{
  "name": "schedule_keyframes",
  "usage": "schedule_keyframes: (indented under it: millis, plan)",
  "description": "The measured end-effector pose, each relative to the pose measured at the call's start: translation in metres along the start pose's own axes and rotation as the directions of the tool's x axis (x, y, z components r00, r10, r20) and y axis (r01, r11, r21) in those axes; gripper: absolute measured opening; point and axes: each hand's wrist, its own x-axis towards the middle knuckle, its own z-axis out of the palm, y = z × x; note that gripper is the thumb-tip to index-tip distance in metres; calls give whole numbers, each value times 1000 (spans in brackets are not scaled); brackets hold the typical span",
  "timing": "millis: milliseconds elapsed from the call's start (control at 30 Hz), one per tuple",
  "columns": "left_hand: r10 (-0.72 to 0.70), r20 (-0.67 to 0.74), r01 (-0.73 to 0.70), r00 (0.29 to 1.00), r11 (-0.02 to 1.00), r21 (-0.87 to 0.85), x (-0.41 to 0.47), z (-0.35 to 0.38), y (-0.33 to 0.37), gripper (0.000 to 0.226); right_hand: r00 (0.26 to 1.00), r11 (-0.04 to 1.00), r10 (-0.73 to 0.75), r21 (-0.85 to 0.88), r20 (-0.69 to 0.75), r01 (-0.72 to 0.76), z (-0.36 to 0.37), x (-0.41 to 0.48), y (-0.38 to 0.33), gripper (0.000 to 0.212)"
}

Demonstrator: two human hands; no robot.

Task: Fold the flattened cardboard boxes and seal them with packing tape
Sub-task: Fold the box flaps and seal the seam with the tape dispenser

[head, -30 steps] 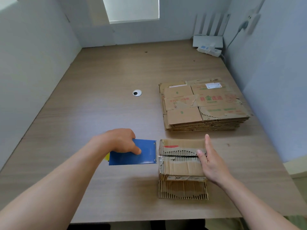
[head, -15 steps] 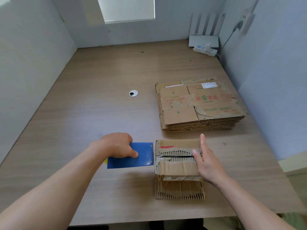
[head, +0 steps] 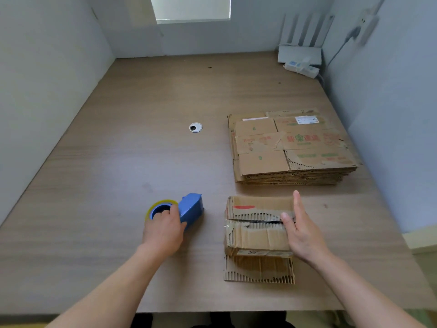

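the left hand [head: 163,233] curls its fingers round the tape dispenser [head: 190,210], just left of the box [head: 256,237] on the surface [head: 106,185]; the right hand [head: 301,230], fingers straight, presses its flaps, whose seam [head: 255,220] runs left-right.

On the worktop [head: 118,162] the folded box [head: 257,237] sits nearest; the tape dispenser [head: 190,209] lies at its 9 o'clock, the stack of flattened boxes [head: 290,147] at 12, the grommet [head: 195,127] at 11, the power strip [head: 301,67] far off at 1.

Rough corrugated cardboard is showing on the box [head: 259,235], matt blue plastic on the tape dispenser [head: 191,209], smooth wood grain on the table [head: 118,174]
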Motion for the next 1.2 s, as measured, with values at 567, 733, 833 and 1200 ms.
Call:
schedule_keyframes:
  millis: [567, 733, 833, 1200]
  plan:
    - [56, 85, 31, 995, 635, -772, -24, -21, 147, 77, 999, 998, 41, 42, 14, -41, 1, -2, -9, 67]
    - [43, 206, 184, 978, 303, -935, -15, -10, 139, 65, 990, 945, 142, 298, 5, -137, -1, -7, -14, 57]
    - [43, 304, 294, 952, 151, -944, -12, -5, 136, 60, 960, 849, 277, 457, 42, -265, 2, -5, -7, 58]
    - [-205, 181, 273, 962, 707, -653, -31, -29, 155, 99, 932, 736, 360, 604, 32, -305, 4, -5, -4, 40]
